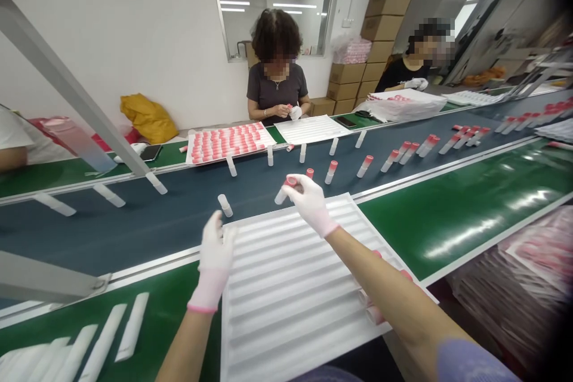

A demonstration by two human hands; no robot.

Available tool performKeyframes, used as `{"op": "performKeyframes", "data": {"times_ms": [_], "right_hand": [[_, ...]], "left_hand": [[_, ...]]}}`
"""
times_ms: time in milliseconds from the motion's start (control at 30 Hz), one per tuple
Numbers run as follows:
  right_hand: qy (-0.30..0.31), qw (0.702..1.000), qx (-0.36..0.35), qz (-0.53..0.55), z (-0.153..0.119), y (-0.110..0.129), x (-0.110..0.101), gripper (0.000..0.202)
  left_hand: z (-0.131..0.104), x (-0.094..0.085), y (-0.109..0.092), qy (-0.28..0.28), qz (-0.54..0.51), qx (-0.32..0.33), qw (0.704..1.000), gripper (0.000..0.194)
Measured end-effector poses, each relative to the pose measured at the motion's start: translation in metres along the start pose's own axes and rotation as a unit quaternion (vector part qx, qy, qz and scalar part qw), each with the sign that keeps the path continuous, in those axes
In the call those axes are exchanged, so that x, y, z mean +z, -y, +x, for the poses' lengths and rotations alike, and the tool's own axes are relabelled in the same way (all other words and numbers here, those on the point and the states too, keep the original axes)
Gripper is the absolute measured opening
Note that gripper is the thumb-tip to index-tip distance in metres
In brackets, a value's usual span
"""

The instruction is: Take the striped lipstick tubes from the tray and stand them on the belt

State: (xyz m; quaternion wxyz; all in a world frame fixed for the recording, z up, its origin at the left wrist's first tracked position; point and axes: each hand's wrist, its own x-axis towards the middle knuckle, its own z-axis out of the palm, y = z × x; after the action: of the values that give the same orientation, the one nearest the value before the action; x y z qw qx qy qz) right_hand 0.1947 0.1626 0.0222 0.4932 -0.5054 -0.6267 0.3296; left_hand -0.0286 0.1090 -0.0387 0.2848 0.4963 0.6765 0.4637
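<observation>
My right hand [308, 200], in a white glove, pinches the red top of a small white tube [281, 196] over the near edge of the dark conveyor belt. My left hand [215, 256], gloved too, is open, thumb and fingers apart. Just beyond its fingertips a plain white tube [225, 206] stands tilted on the belt, and I see no contact. Below both hands lies a white ridged tray [277, 292]. Several red-topped tubes [375, 314] rest at its right side, partly hidden by my right forearm.
On the conveyor belt [147, 221] stand several more tubes, red-topped ones to the right. Long white tubes [105, 340] lie on the green ledge at lower left. Across the belt a co-worker [277, 89] handles a piece beside a filled tray [230, 142]. A metal post [76, 77] rises at left.
</observation>
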Motion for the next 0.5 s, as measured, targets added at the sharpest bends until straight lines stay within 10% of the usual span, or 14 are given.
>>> {"op": "performKeyframes", "data": {"times_ms": [100, 267, 367, 500], "right_hand": [[-0.009, 0.998, 0.013, -0.064, 0.051, -0.030, 0.014, 0.018], [0.019, 0.982, 0.055, -0.179, 0.072, -0.050, 0.015, 0.027], [0.024, 0.964, 0.069, -0.255, 0.037, -0.043, -0.030, 0.042], [-0.030, 0.921, 0.093, -0.378, -0.061, -0.031, -0.116, 0.035]], "left_hand": [[0.049, 0.010, 0.007, -0.093, 0.059, -0.028, 0.994, 0.075], [0.092, 0.030, 0.005, -0.068, 0.085, -0.029, 0.994, 0.050], [0.093, 0.029, 0.005, -0.053, 0.086, -0.020, 0.995, 0.019], [0.059, 0.012, 0.002, -0.056, 0.038, 0.042, 0.997, 0.032]]}}
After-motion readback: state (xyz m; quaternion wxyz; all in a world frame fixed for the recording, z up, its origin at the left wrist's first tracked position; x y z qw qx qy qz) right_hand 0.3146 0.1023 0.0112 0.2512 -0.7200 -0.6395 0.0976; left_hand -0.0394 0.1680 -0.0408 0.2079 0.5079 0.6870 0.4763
